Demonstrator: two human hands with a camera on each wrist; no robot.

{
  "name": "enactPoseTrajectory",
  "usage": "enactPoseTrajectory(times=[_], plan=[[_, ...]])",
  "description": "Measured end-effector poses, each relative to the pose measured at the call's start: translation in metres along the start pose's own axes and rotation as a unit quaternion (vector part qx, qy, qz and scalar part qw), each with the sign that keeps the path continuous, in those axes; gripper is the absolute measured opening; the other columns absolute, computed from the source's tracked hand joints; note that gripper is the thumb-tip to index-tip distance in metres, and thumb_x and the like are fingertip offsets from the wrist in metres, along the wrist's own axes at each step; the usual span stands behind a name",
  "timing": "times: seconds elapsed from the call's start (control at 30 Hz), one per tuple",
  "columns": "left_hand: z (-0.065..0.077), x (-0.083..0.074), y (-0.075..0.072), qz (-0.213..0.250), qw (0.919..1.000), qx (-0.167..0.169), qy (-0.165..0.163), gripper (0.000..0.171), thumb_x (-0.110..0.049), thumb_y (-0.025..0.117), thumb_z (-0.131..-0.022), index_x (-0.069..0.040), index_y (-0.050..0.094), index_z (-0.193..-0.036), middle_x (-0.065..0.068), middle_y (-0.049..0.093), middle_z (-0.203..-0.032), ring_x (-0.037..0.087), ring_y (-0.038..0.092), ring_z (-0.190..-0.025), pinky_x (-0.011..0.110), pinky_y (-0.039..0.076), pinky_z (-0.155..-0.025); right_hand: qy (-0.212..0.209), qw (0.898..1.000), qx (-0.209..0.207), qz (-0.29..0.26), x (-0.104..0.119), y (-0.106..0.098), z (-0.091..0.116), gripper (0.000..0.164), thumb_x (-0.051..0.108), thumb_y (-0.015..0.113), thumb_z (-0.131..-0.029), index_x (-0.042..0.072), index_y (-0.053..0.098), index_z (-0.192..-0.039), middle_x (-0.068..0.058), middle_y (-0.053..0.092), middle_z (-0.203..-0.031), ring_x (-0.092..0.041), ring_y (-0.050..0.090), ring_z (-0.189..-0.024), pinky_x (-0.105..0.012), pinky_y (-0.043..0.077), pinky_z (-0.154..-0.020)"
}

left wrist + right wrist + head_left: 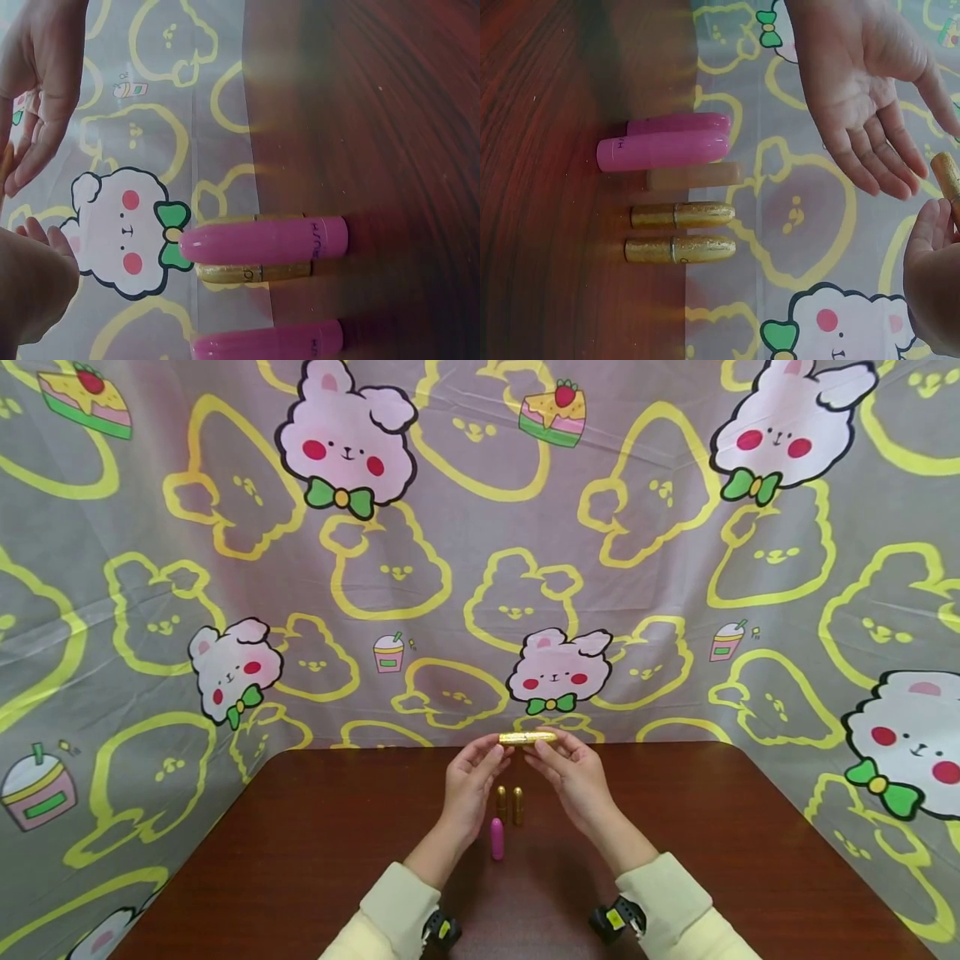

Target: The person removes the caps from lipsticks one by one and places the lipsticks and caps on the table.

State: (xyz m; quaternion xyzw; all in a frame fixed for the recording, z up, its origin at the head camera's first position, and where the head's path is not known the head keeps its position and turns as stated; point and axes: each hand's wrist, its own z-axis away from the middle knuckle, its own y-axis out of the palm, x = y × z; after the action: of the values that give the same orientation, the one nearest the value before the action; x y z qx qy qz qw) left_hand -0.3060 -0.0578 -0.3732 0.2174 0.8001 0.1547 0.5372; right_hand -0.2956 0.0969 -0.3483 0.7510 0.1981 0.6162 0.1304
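Observation:
A gold, bullet-shaped lipstick tube (527, 738) is held level above the far part of the table, spanning both hands. My left hand (471, 783) pinches its left end between thumb and fingertips. On the right part of it, my right hand (579, 778) grips with thumb and fingers. In the right wrist view, one end of the held lipstick (946, 174) shows at the edge, and the lower fingers of the left hand (859, 97) are loosely extended. Below the hands stand two upright gold lipsticks (682, 215) and, nearer me, pink lipsticks (664, 151) with dark lettering.
A pale tan upright tube (696, 176) stands between the pink and gold ones, blurred. The dark reddish-brown wooden table (315, 860) ends at a cartoon-printed cloth (480, 568) hanging behind and along both sides. Small black devices (617, 920) are strapped at the wrists.

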Motion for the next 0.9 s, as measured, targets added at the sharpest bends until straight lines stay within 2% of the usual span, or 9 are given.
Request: enactPoseTrajectory(times=[0.27,0.5,0.73,0.9], plan=[[-0.0010,-0.0011,0.0048,0.004,0.9999,-0.011,-0.005,0.020,0.002,0.062,-0.090,0.009,0.060,-0.109,0.007,0.066,-0.097,0.022,0.066,-0.096,0.043,0.046,-0.097,-0.001,1.000,0.007,-0.016,-0.0016,0.0028,-0.0002,0.039,0.001,0.061,-0.094,-0.014,0.047,-0.128,-0.008,0.068,-0.104,-0.029,0.065,-0.105,-0.040,0.048,-0.093],[-0.0022,-0.0017,0.0071,0.000,0.9999,-0.016,-0.001,0.017,0.004,0.063,-0.089,0.008,0.063,-0.105,0.005,0.067,-0.095,0.021,0.065,-0.095,0.033,0.051,-0.090,0.002,0.999,0.009,-0.032,-0.0027,0.0054,0.0013,0.029,-0.002,0.059,-0.094,-0.010,0.053,-0.121,-0.008,0.068,-0.102,-0.027,0.067,-0.101,-0.039,0.050,-0.091],[-0.0036,-0.0020,0.0073,-0.017,0.9996,-0.024,-0.002,0.015,0.003,0.065,-0.088,0.007,0.065,-0.103,0.004,0.067,-0.092,0.014,0.063,-0.088,0.027,0.052,-0.085,0.004,1.000,0.010,-0.029,-0.0024,0.0081,0.0018,0.031,0.000,0.059,-0.095,-0.011,0.051,-0.123,-0.008,0.067,-0.102,-0.025,0.067,-0.100,-0.043,0.045,-0.096],[-0.0036,-0.0032,0.0072,-0.019,0.9994,-0.029,0.000,0.011,0.002,0.068,-0.087,0.002,0.068,-0.099,0.005,0.068,-0.091,0.013,0.063,-0.086,0.026,0.052,-0.082,0.005,0.999,0.010,-0.030,-0.0019,0.0090,0.0023,0.031,0.000,0.060,-0.095,-0.010,0.052,-0.123,-0.008,0.067,-0.102,-0.027,0.066,-0.102,-0.044,0.045,-0.096]])
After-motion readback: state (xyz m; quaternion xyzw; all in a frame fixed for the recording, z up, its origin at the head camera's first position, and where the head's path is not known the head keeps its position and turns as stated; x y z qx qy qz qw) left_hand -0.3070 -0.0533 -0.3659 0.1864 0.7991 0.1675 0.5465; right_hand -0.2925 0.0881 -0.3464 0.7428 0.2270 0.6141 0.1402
